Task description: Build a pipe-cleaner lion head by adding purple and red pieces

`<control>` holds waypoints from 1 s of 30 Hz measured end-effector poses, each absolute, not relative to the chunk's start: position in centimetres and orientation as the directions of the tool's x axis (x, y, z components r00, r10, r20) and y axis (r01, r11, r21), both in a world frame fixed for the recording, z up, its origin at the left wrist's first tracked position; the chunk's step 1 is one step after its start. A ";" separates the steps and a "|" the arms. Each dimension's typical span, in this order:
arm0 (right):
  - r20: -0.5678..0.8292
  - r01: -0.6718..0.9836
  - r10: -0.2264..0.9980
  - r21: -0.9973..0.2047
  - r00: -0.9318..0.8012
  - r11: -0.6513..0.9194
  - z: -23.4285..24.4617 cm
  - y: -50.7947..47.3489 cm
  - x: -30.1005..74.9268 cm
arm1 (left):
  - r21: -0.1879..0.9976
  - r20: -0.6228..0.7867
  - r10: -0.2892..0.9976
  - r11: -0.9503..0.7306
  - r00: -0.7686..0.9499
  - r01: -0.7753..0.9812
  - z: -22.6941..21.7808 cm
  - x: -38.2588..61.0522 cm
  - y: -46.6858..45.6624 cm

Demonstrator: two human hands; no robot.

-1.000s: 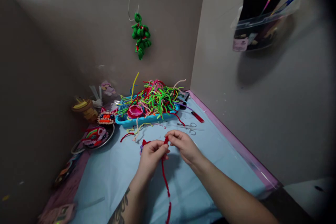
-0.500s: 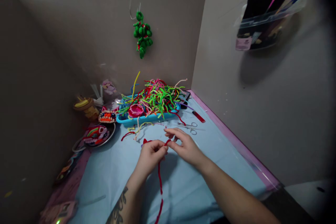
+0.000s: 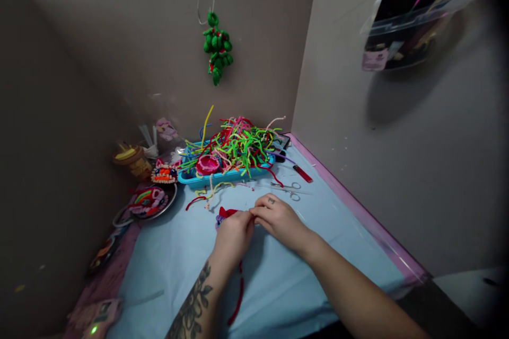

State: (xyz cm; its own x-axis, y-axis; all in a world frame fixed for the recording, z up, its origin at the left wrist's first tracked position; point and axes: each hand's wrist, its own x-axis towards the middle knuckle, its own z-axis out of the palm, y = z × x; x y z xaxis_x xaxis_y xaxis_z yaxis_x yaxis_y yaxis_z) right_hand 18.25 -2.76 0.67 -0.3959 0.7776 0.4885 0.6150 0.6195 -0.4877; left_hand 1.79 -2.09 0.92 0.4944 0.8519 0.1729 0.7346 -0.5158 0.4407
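My left hand [image 3: 234, 237] is closed around a small fuzzy red-and-purple piece [image 3: 227, 213], whose far end pokes out past the fingers. From beneath that hand a long red pipe cleaner [image 3: 240, 291] hangs toward me. My right hand [image 3: 281, 222] meets the left one, its thumb and fingers pinched together at the left fingertips. Between the fingertips, a red pipe cleaner is mostly hidden. Beyond the hands lie scissors [image 3: 294, 187] and a red-handled cutter or similar tool [image 3: 303, 173].
A blue tray [image 3: 199, 182] heaped with coloured pipe cleaners stands at the back. On the left are a round dish [image 3: 174, 194] with fuzzy pieces, a pot [image 3: 137, 161] and a pink device [image 3: 99, 318]. A green ornament [image 3: 217, 47] and a clear bin [image 3: 397, 45] hang on the walls.
My right hand has closed from a loose curve into a pinch against the left fingertips. My left hand has turned over slightly, and the dangling red pipe cleaner has swung and risen.
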 end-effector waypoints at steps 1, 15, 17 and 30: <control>0.486 0.626 0.783 -0.485 -0.388 0.611 0.7 -2.8 18.2 | 0.421 0.172 0.854 -0.515 0.492 0.747 0.9 1.8 -2.1; 0.465 0.752 0.777 -0.297 -0.425 0.589 0.4 -2.5 18.2 | 0.398 0.148 0.852 -0.517 0.503 0.758 1.0 1.8 -2.3; 0.455 0.762 0.781 -0.284 -0.427 0.582 0.5 -2.4 18.3 | 0.464 0.152 0.843 -0.522 0.516 0.716 1.1 1.7 -2.3; 0.455 0.505 0.839 -0.671 -0.299 0.543 0.6 -2.0 18.4 | 0.699 0.245 0.886 -0.443 0.394 0.561 1.4 0.5 -1.7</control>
State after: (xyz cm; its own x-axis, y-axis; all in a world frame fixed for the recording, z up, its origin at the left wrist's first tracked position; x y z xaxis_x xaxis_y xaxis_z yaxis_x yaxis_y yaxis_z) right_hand 18.37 -1.95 0.58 -0.2986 0.8390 0.4548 0.5050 0.5433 -0.6707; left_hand 0.53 -1.66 1.38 0.3937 0.8860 0.2450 0.5612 -0.4428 0.6993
